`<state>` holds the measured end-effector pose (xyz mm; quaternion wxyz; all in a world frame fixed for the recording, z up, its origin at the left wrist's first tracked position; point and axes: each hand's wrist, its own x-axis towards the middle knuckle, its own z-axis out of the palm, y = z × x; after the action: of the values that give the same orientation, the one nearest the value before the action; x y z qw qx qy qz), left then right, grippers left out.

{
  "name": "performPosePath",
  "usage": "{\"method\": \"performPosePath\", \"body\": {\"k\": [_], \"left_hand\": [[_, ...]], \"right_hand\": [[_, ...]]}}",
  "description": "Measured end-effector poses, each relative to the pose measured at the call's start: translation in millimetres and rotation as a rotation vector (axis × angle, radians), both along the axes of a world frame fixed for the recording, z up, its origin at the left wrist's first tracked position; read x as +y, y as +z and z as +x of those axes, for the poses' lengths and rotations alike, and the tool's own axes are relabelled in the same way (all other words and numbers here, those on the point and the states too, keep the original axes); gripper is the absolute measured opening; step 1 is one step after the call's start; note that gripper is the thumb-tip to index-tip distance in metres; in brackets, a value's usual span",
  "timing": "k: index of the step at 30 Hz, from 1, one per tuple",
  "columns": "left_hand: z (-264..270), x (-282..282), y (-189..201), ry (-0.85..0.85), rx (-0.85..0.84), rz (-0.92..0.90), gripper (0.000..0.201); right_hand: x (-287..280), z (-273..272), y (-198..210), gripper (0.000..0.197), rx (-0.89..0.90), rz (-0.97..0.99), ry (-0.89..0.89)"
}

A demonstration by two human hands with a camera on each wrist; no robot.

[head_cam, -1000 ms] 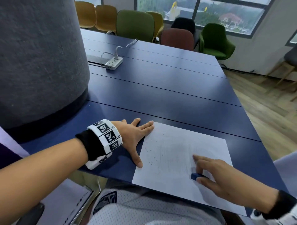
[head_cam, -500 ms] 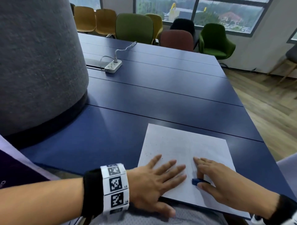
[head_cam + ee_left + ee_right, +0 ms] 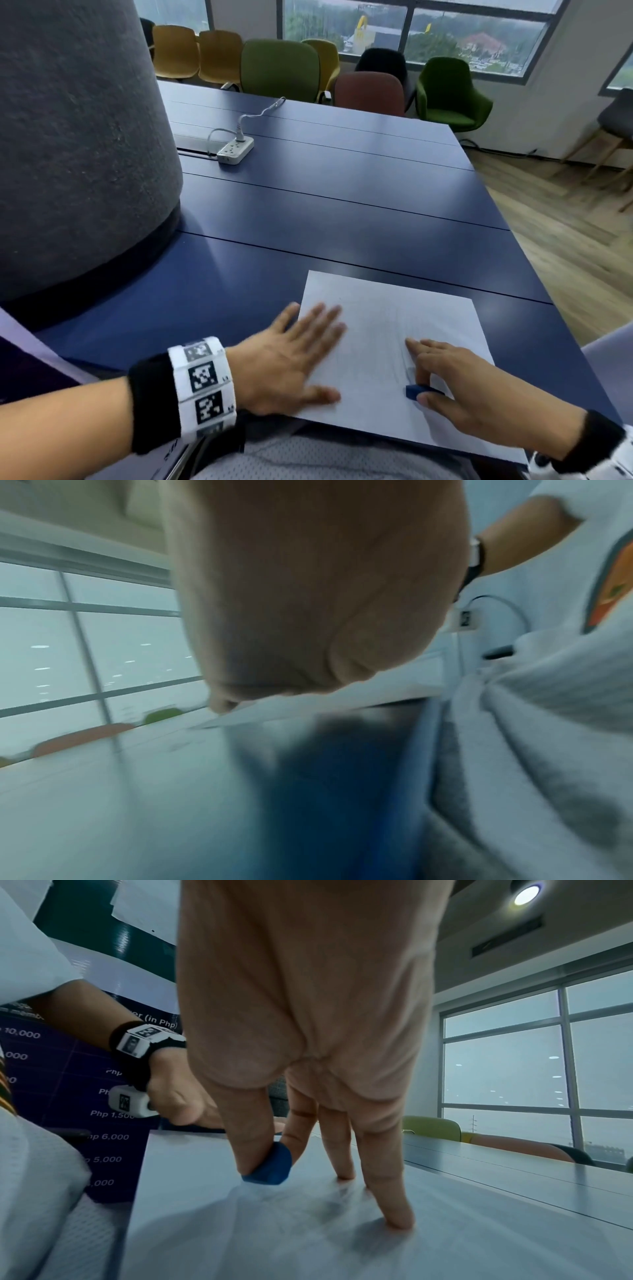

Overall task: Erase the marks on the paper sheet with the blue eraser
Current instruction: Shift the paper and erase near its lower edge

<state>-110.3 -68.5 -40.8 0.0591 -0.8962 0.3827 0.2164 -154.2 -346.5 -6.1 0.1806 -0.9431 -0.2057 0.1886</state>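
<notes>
A white paper sheet point(image 3: 404, 308) lies at the near edge of the dark blue table point(image 3: 342, 212), with only faint grey traces on it. My left hand point(image 3: 322, 339) lies flat with spread fingers on the sheet's left part, blurred by motion. My right hand point(image 3: 422, 387) pinches the blue eraser point(image 3: 412, 392) between thumb and forefinger, low on the sheet's right half. In the right wrist view the eraser point(image 3: 270, 1167) touches the paper point(image 3: 308, 1231), and the other fingers point(image 3: 394, 1204) stand on the sheet. The left wrist view shows my palm point(image 3: 308, 588) over the paper's edge point(image 3: 274, 710).
A big grey felt cylinder point(image 3: 85, 137) stands on the table at the left. A white power strip point(image 3: 236, 149) with its cable lies at the back. Chairs point(image 3: 281, 68) line the far side. The table's right edge drops to a wooden floor point(image 3: 565, 240).
My left hand left the sheet's far left corner, swung to the near edge, and now lies further up on the left part. The right hand has kept the eraser almost in place.
</notes>
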Motion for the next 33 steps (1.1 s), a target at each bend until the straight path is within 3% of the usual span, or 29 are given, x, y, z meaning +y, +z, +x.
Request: {"method": "performPosePath", "body": {"k": [3,9,11,16,18,23,26,30,33], "left_hand": [[-17,-15,-3,-0.112,0.074,-0.046,0.088],[21,19,5,0.224,-0.006,0.094,0.118],[29,20,10,0.251,-0.035,0.100,0.121],[9,-22,6,-0.113,-0.014,0.020,0.090],[3,-30,-2,-0.178,0.000,-0.002,0.089],[31,-6,6,0.082,-0.029,0.135,0.114],[53,-1,16,0.257,-0.086,0.196,0.111],[52,-32,15,0.027,-0.077,0.115,0.086],[44,-46,7,-0.048,0.003,0.079,0.082]], "right_hand": [[-1,0,0,0.019,-0.004,0.003,-0.005],[-1,-1,-3,0.018,-0.014,0.001,-0.006],[0,-1,-3,0.018,-0.015,-0.005,-0.014],[1,-1,-4,0.020,0.016,0.003,-0.026],[0,0,-3,0.020,0.017,0.002,-0.024],[1,-2,-1,0.017,0.015,0.008,-0.042],[1,-2,-1,0.017,0.008,0.015,-0.039],[1,-1,0,0.020,0.018,0.020,-0.058],[1,-2,0,0.021,0.016,0.041,-0.075]]}}
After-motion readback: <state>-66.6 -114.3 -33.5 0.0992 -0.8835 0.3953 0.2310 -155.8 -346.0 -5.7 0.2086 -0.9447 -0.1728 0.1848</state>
